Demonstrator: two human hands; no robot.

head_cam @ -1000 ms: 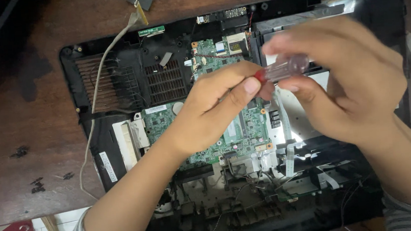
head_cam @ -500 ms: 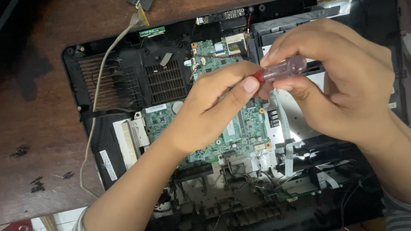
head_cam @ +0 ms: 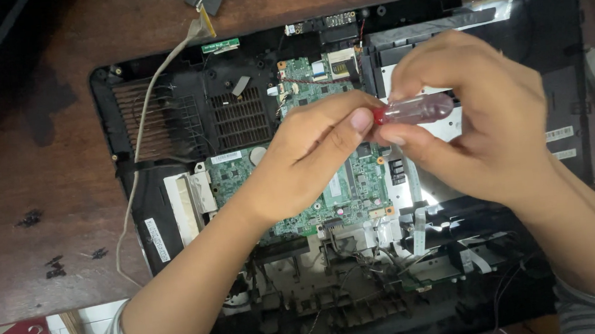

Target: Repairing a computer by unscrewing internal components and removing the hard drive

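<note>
Here we have a screwdriver with a clear reddish handle, held level above the right half of the opened laptop. Our right hand is curled round the handle, fingers over the top and thumb beneath, closed firmly on it. Our left hand comes in from the near left, its thumb and forefinger pinched at the red end of the handle where the shaft would begin; the shaft and tip are hidden behind these fingers, so we cannot tell whether the left hand grips the tool or only steadies it.

We judge the step to be readying or adjusting the driver over the board, not yet turning a screw. A next move would call for tipping the tool upright and setting its tip squarely into a screw head.

Both forearms rise from the near edge and meet over the green board. To the far left of it lie the dark heat sink fins, and a pale cable runs along the laptop's left side onto the brown worktop.
</note>
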